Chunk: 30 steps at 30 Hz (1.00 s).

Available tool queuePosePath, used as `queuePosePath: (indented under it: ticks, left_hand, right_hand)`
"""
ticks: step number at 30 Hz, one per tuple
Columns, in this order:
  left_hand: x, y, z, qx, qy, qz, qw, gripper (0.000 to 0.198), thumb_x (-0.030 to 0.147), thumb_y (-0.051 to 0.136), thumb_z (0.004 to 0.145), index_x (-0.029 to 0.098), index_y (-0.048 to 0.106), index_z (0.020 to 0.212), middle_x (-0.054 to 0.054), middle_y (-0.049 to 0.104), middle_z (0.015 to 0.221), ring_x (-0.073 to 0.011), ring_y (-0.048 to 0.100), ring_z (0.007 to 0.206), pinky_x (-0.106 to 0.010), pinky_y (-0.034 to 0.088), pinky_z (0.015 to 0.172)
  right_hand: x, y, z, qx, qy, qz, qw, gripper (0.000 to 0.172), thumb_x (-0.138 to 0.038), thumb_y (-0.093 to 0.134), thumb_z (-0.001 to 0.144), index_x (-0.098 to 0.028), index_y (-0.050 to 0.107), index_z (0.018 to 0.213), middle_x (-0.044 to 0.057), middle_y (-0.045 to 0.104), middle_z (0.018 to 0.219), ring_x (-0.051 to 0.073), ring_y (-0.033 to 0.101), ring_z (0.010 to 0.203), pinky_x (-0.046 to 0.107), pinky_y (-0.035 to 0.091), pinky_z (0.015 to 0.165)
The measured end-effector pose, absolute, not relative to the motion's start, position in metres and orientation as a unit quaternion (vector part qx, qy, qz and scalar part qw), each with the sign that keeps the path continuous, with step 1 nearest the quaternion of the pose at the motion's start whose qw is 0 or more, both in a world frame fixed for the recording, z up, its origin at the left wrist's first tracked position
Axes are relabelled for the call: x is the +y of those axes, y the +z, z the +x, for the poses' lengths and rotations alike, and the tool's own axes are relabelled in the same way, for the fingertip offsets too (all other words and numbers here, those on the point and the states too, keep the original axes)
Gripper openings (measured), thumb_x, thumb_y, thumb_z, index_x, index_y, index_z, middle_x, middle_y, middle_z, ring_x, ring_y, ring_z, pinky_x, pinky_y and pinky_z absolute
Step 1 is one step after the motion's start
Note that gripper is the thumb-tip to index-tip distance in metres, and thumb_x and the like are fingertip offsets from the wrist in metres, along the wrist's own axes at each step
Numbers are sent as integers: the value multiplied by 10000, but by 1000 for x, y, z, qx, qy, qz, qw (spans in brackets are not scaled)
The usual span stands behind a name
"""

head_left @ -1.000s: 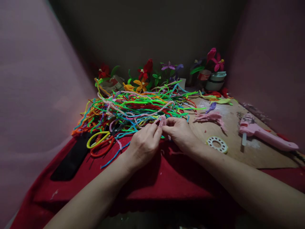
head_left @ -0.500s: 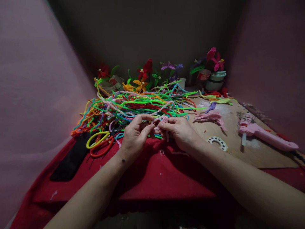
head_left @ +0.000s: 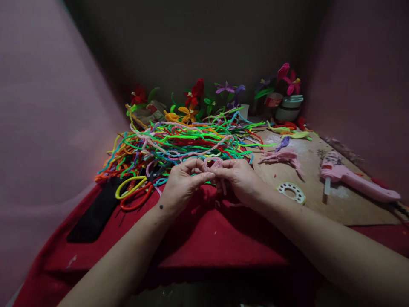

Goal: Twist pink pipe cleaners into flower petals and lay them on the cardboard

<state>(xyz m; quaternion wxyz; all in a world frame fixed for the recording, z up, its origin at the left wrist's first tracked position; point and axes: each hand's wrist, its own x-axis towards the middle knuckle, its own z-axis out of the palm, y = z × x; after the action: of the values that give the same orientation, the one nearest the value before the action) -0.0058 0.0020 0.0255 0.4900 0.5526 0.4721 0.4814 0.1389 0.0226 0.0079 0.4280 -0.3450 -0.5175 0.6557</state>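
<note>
A pink pipe cleaner (head_left: 213,162), bent into small loops, is pinched between both hands above the front of the table. My left hand (head_left: 187,177) grips its left side with thumb and forefinger. From the right, my right hand (head_left: 236,177) pinches the same piece, and a short end hangs below its fingers. Fingertips hide part of the loops. Just behind the hands lies a large heap of multicoloured pipe cleaners (head_left: 191,140). Several pink pieces (head_left: 283,158) rest in a bunch to the right of my right hand.
On the board (head_left: 322,213) at right lie a pink glue gun (head_left: 358,181) and a white ring with holes (head_left: 291,192). Scissors (head_left: 136,194) with yellow and red handles and a black flat object (head_left: 94,213) lie left. Pipe-cleaner flowers (head_left: 191,100) and a jar (head_left: 289,108) stand behind.
The pink loops have been turned and now form a rounder arch at the top. My left thumb has shifted right, nearer my right fingertips.
</note>
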Motion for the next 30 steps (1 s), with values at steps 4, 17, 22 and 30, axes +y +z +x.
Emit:
queuePosePath:
  ticks: [4,17,22,30]
  left_hand:
    - [0,26,-3,458,456,588,487,212,255,654,709,155,476,653,30,578,601,-86,536,514,-194,421,475]
    - [-1,20,-3,489,346,672,435,133,258,534,784,221,407,765,81,512,451,-89,448,311,-179,288,327]
    - [-2,20,-2,529,293,715,351,121,201,533,753,223,466,851,82,491,417,-108,464,324,-187,309,361]
    - [-2,29,-7,484,323,665,470,217,344,522,806,207,499,974,93,398,417,-64,355,315,-158,251,329]
  right_hand:
    - [23,7,139,-493,702,-314,406,156,-248,609,678,-133,569,580,-19,525,463,69,431,353,208,283,370]
    - [29,-1,137,-417,732,-286,456,153,-258,683,627,-130,600,633,3,560,608,97,487,540,240,362,524]
    - [29,2,137,-403,724,-313,464,167,-256,689,607,-124,588,589,-6,537,569,87,457,507,233,332,490]
    - [30,5,140,-429,700,-318,474,161,-253,640,630,-118,579,567,-3,510,548,71,396,479,233,294,476]
